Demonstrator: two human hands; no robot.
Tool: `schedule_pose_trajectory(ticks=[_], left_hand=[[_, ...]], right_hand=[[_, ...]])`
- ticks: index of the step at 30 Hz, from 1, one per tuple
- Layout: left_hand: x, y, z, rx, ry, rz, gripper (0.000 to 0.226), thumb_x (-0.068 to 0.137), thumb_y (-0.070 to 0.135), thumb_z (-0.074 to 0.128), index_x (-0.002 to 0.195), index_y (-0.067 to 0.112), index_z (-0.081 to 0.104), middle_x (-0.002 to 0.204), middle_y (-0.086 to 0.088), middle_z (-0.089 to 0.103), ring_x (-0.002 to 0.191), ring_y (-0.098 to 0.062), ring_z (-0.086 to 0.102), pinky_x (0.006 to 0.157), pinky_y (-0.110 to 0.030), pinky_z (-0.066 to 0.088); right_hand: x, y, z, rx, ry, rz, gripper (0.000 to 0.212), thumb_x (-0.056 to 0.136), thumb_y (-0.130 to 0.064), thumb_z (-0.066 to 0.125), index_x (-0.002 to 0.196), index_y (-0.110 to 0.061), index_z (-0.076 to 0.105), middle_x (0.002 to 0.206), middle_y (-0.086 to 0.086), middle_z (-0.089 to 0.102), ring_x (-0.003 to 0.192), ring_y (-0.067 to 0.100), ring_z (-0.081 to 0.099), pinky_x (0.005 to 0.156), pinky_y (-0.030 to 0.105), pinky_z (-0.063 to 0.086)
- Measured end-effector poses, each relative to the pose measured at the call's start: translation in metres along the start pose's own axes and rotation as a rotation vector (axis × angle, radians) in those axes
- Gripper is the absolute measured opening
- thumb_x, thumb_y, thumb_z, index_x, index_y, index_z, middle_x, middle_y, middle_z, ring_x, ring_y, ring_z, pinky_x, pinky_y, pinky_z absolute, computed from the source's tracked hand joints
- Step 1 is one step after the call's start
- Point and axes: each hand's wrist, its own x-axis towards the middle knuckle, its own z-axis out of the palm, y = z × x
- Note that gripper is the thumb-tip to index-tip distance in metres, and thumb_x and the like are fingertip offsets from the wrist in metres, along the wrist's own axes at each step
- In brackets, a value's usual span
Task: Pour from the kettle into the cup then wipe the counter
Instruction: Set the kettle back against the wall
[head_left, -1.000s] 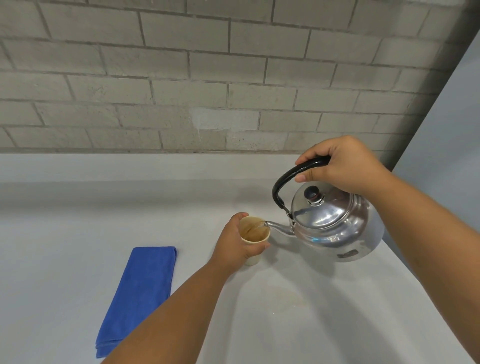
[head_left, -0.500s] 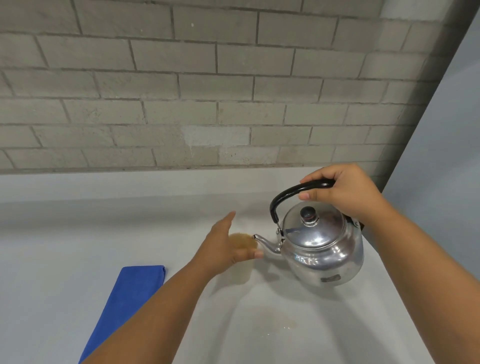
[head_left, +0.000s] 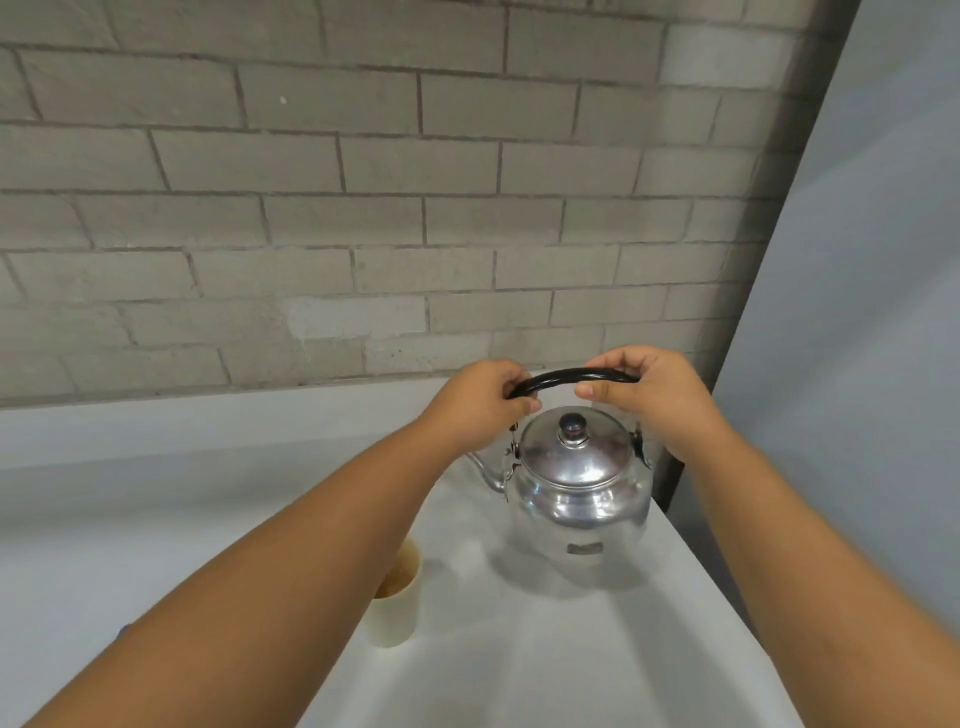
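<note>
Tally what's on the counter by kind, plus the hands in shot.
Kettle: 1
Cup: 1
Hands: 2, left hand and right hand, both on the kettle handle
Total: 4

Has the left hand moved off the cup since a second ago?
Yes. The left hand left the cup on the counter and now grips the kettle handle farther back, toward the brick wall.
</note>
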Motion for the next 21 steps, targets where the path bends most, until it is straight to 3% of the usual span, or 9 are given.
schedule_pose_trajectory(ticks=[5,8,12,16,21], left_hand=[[0.052,0.002,0.013,0.193,-0.036,0.041,0.012,0.084,0.025,0.065,0.091,0.015,0.066,0.064,0.009,0.053,0.056,-0.006,0.048,0.048,-0.021,0.031],[0.080,0.001,0.024,0.294,-0.112,0.020,0.016,0.087,0.024,0.061,0.093,0.010,0.066,0.078,-0.005,0.063,0.070,-0.019,0.056,0.058,-0.027,0.040],[0.109,-0.008,0.037,0.349,-0.157,-0.015,0.016,0.089,0.022,0.059,0.093,0.009,0.067,0.082,-0.006,0.061,0.080,-0.023,0.058,0.070,-0.031,0.043],[0.131,-0.024,0.044,0.364,-0.123,-0.024,0.014,0.087,0.019,0.061,0.089,0.007,0.067,0.067,0.004,0.051,0.075,-0.020,0.055,0.068,-0.028,0.039],[0.153,-0.043,0.053,0.402,-0.105,-0.085,0.012,0.087,0.017,0.061,0.085,0.007,0.066,0.072,-0.004,0.056,0.072,-0.020,0.054,0.065,-0.027,0.037]], right_hand=[[0.043,0.023,-0.026,-0.343,-0.050,-0.016,0.022,0.072,-0.009,0.077,0.092,-0.016,0.073,0.070,-0.007,0.067,0.051,-0.002,0.059,0.044,0.009,0.045],[0.066,0.039,-0.036,-0.627,-0.117,-0.085,0.023,0.073,-0.013,0.072,0.093,-0.023,0.073,0.074,-0.007,0.069,0.065,0.013,0.065,0.052,0.016,0.047],[0.097,0.056,-0.036,-0.906,-0.247,-0.100,0.012,0.077,-0.019,0.066,0.086,-0.023,0.072,0.073,0.000,0.069,0.064,0.013,0.058,0.055,0.022,0.042],[0.123,0.069,-0.028,-0.951,-0.301,-0.073,0.009,0.082,-0.017,0.062,0.085,-0.020,0.070,0.067,-0.002,0.061,0.058,0.009,0.053,0.048,0.020,0.034],[0.146,0.088,-0.016,-0.953,-0.309,-0.108,0.012,0.083,-0.009,0.058,0.084,-0.015,0.068,0.074,0.006,0.062,0.070,0.022,0.057,0.052,0.026,0.037]])
